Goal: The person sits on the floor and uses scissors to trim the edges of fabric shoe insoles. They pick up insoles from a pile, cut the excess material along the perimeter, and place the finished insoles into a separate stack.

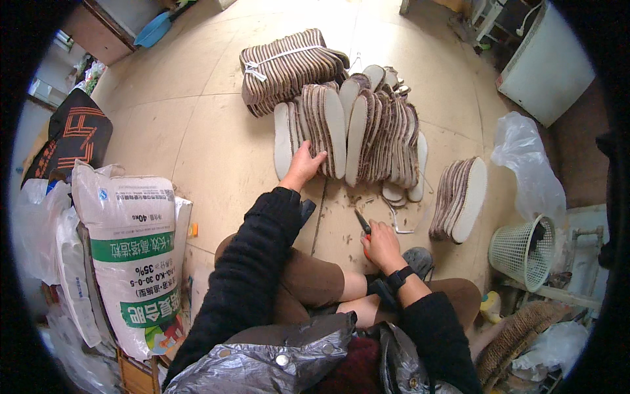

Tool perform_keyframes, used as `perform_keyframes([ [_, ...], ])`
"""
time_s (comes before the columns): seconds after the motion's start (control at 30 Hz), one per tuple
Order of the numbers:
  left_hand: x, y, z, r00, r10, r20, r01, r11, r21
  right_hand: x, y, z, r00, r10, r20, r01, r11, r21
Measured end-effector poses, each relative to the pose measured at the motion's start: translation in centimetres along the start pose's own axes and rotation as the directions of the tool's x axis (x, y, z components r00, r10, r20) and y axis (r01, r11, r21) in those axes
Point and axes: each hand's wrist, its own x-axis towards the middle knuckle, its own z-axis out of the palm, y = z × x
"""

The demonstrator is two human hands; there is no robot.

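My left hand (304,164) grips insoles in the left part of a long row of upright insoles (387,134), pale-soled with brown fuzzy edges. My right hand (382,246) is closed on a dark, pointed cutting tool (363,222) with an orange handle, apparently scissors, held over the floor in front of the row, among small scattered brown bits. To the right stands a separate stack of insoles (467,197). Behind the row lies a bundle of insoles (282,69) tied with white string. Loose white cord lies beside the row's right end.
A large white printed sack (131,217) and plastic bags stand at my left, with a black bag (79,131) behind. At my right are a white mesh basket (522,253), clear plastic (525,164) and a white cabinet (545,65). A blue basin (152,29) sits at the back left.
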Motion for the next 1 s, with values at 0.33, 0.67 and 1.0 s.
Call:
perform_keyframes([
  [0.33,-0.8,-3.2,2.6,0.997,-0.030,0.073,0.054,0.929,-0.367,-3.1,-0.6,-1.8,0.988,-0.013,-0.156,0.035,0.990,0.140],
  [0.67,-2.5,-2.2,4.5,0.991,0.134,0.004,-0.128,0.956,-0.263,-4.0,-1.0,0.4,1.000,-0.023,-0.013,0.026,0.975,0.222],
  [1.0,-3.5,2.1,-1.0,0.980,-0.086,-0.179,0.028,0.951,-0.306,-2.9,-1.0,-1.0,0.979,0.021,-0.204,0.070,0.903,0.425],
])
